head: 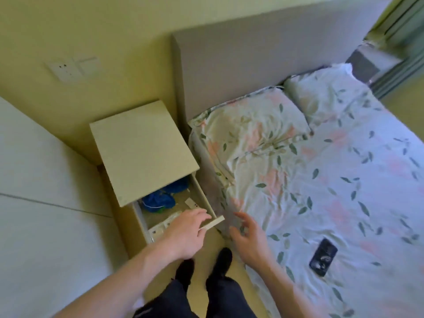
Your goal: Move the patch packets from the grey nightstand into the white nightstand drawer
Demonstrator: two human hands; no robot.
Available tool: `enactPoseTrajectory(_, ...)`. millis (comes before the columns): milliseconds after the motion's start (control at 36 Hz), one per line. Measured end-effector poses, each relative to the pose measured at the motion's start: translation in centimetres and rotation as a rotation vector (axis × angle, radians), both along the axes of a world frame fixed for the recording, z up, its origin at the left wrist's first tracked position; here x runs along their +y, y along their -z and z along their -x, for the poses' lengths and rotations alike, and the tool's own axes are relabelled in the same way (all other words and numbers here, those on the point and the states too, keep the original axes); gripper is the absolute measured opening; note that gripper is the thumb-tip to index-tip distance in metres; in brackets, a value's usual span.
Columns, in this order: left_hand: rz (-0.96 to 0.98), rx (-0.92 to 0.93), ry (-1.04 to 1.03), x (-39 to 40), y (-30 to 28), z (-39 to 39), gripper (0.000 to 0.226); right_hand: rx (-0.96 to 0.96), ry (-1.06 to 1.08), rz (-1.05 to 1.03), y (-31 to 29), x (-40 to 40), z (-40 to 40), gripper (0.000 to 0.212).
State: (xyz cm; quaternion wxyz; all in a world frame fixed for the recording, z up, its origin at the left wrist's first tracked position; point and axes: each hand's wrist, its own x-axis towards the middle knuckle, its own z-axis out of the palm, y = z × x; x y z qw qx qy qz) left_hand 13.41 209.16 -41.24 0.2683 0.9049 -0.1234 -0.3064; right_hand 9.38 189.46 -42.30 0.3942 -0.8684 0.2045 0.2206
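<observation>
While the left hand [183, 235] apparently grips the drawer [212, 222] front, the right hand [247, 235] hangs open.

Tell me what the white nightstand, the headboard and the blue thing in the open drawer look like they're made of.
White nightstand: probably laminated board, judging by its flat matte cream top and crisp square edges.
Headboard: looks upholstered in grey fabric or faux leather; even, matte, no grain. Too blurred to be sure.
Blue thing: seems soft cloth or yarn, bunched and rumpled with a pale thread across it.
</observation>
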Motion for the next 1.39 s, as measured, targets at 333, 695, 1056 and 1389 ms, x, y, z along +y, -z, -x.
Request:
enactPoseTrajectory(333,0.099,-0.2,0.399,-10.5,-9.4,5.9,0.043,-0.226,0.448,-0.046,-9.3,-10.1,17.1,0.042)
enactPoseTrajectory(695,0.289,-0.339,0.796,-35.5,-14.7,27.7,0.037,-0.364,0.797,0.084,-14.7,-25.9,47.2,0.044)
enactPoseTrajectory(1056,0.374,-0.404,1.153,-52.8,-18.9,49.2,0.036,-0.477,1.08,0.188,-18.3,-36.5,71.4,0.042)
enactPoseTrajectory(1389,0.429,-0.416,1.237,-69.8,-18.3,62.0,0.034,-0.492,1.131,0.267,-19.9,-51.3,85.4,0.041)
